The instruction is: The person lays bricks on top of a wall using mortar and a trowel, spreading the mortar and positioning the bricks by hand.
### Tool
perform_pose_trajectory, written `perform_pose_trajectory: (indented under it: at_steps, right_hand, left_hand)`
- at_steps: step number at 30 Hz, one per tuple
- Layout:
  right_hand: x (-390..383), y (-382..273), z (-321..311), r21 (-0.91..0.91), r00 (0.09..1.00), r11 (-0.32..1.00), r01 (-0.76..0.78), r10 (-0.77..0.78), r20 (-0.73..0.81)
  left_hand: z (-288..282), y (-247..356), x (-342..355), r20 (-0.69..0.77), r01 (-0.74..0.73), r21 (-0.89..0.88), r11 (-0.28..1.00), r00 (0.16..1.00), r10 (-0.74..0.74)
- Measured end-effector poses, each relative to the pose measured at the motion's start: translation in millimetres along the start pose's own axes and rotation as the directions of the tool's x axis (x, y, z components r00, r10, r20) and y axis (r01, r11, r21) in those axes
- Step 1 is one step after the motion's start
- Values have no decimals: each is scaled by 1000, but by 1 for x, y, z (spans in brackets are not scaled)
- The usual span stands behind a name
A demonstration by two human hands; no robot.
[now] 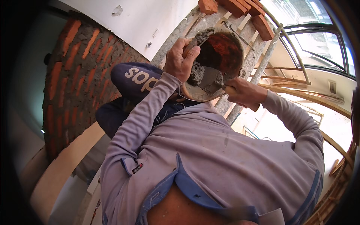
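A round, mortar-stained bucket [237,56] is tilted in front of me, its mouth toward me and its inside dark and reddish. My left hand [179,62] is closed at the bucket's left rim, the thumb lying along the edge beside a crust of grey mortar [203,36]. In my right hand [245,93] is the handle of a trowel. The trowel's blade [212,81] lies across the lower part of the bucket's mouth, with a lump of wet mortar [196,73] at its left side.
Rough brickwork smeared with mortar [75,82] stands at left, beside a white panel [146,22]. Loose red bricks [262,28] lie at the top on a mortar-spattered surface. Poles [268,52] and wooden strips run along the right, near a window [318,45].
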State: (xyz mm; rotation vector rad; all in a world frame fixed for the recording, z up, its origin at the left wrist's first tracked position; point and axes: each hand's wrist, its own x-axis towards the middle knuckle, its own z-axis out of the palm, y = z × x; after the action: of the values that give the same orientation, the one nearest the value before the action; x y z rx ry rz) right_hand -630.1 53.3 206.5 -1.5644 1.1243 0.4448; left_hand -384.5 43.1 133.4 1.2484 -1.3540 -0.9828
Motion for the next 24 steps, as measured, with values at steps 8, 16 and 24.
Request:
perform_pose_trajectory:
  at_steps: [8,16,24]
  right_hand:
    - [4,18,26,-300,873,872,386,-451,-187]
    - [5,-8,17,141,976,968,207,-194,-100]
    - [-2,-32,2,363,993,926,106,-78,-90]
  left_hand:
    - [0,-6,-15,-102,46,-117,992,993,-58]
    - [2,-20,-22,-289,63,-159,985,951,-107]
    - [-45,-52,-41,-379,126,-140,982,909,-170]
